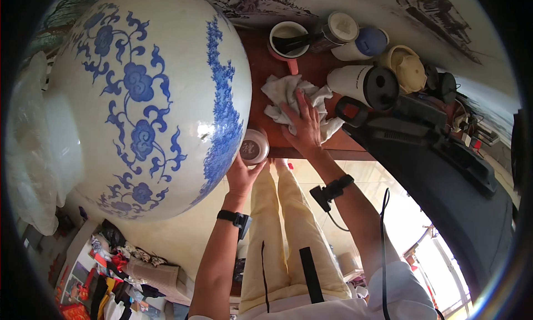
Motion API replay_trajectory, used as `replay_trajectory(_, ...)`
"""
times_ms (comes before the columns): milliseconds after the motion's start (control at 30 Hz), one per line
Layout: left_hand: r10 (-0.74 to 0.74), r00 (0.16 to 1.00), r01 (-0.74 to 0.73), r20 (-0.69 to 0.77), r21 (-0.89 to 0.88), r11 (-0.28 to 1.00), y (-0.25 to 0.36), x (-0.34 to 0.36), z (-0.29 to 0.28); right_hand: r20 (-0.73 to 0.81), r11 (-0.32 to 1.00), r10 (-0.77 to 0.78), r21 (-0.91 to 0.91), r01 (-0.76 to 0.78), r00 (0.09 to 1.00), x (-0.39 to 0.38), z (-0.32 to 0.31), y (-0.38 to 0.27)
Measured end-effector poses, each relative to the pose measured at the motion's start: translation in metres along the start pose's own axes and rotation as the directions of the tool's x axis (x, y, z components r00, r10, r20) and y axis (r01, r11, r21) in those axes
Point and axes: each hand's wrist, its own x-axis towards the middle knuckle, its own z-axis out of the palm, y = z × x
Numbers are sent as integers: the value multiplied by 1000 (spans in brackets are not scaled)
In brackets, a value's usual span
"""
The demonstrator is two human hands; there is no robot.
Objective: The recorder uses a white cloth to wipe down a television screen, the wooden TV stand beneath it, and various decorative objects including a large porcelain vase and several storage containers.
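Note:
My left hand point(242, 174) is closed round the side of a small round container with a pale lid point(254, 146), beside the big vase near the table's front edge. A dark mark shows on the lid. On the reddish-brown table point(272, 132), a crumpled whitish cloth point(280, 92) lies under my right hand point(304, 125). That hand rests flat on the cloth with its fingers stretched and apart. Part of the cloth is hidden beneath the palm.
A huge white vase with blue flowers point(139, 106) fills the left side. Behind the cloth stand a pink-handled mug point(292, 65), a dark-bodied cup point(341, 28) and a white tumbler with black lid point(350, 81). A large black screen-like device point(422, 164) slants along the right.

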Motion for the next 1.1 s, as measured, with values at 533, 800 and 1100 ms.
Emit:
replay_trajectory(533,-163,977,168,-139,24,985,-25,-109,-63,278,933,-61,358,-44,959,-53,97,-92)
replay_trajectory(800,-53,999,53,5,-33,998,11,-70,-49,-20,985,174,-20,-174,985,-40,-37,-5)
replay_trajectory(1100,28,999,-29,42,12,1000,33,16,5,185,930,-12,-360,79,983,-32,-19,32)
